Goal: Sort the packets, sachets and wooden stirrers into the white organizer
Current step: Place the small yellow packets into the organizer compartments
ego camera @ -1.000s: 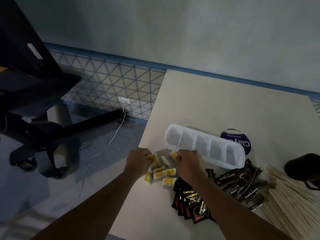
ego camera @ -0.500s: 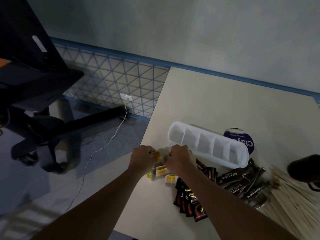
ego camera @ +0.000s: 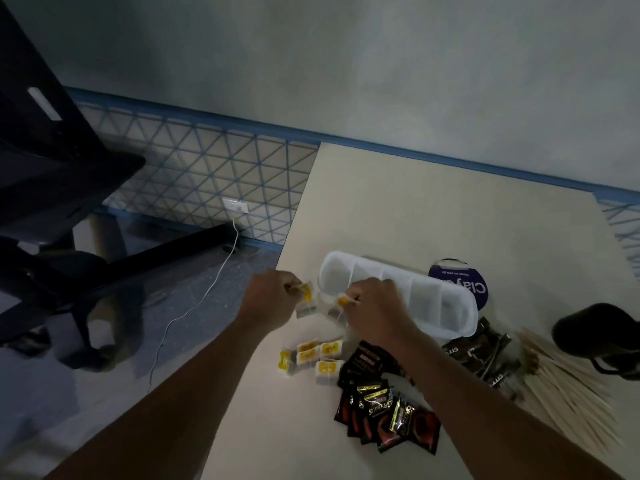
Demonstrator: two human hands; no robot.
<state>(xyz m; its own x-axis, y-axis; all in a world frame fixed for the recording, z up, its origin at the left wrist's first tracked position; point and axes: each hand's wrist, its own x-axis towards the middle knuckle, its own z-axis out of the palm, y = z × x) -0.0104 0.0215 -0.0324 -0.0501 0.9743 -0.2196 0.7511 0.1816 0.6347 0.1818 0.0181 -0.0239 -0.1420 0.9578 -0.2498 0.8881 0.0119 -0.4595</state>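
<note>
Two tea bags (ego camera: 306,303) pinched by their yellow tags, one in left hand (ego camera: 273,299), one in right hand (ego camera: 377,310), just beside white organizer (ego camera: 446,306) left end. Loose tea bag pile (ego camera: 311,356) on table (ego camera: 415,209) nearer the person; dark sachets (ego camera: 384,410), stick packets (ego camera: 485,355), wooden stirrers (ego camera: 571,393) to its right.

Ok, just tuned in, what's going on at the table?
A person is sorting. The left hand pinches a tea bag by its yellow tag, and the right hand pinches a second tea bag, both beside the left end of the white organizer, whose visible compartments look empty. Loose tea bags, dark sachets and wooden stirrers lie on the table.
</note>
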